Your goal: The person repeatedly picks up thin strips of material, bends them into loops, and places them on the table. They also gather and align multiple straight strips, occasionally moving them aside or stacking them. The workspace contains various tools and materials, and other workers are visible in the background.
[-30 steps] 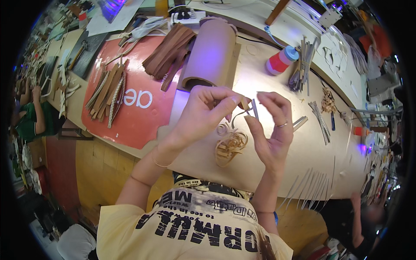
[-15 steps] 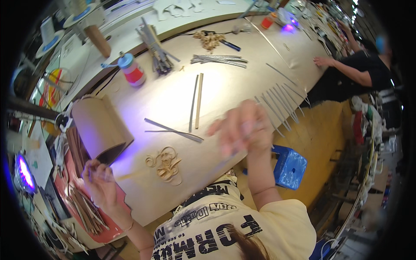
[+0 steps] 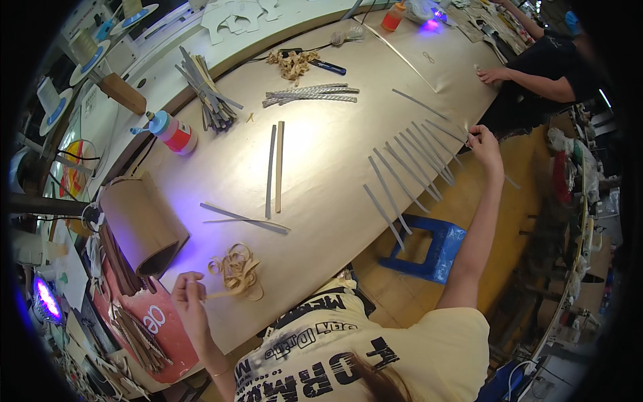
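My left hand (image 3: 191, 298) is at the near left of the table, its fingers pinched on the end of a thin tan strip (image 3: 218, 294). That strip runs to a loose heap of tan curls (image 3: 238, 268) beside the hand. My right arm reaches out to the right table edge. There the fingers of my right hand (image 3: 487, 151) are pinched at a thin grey strip, whose tail (image 3: 512, 181) shows past the wrist; the grip is partly hidden. A row of grey strips (image 3: 408, 164) lies beside this hand, their ends overhanging the edge.
Two straight strips (image 3: 270, 171) lie mid-table, and two crossed ones (image 3: 244, 219) nearer. Farther back are braided strips (image 3: 311, 94), a blue-handled cutter (image 3: 328, 67) and a glue bottle (image 3: 172, 132). A cardboard roll (image 3: 144, 221) stands left, a blue stool (image 3: 429, 251) below. Another person's hand (image 3: 493, 75) rests far right.
My right hand has swung from over the near table to the right edge, by the row of strips. My left hand has come closer to the tan curls. The view has shifted.
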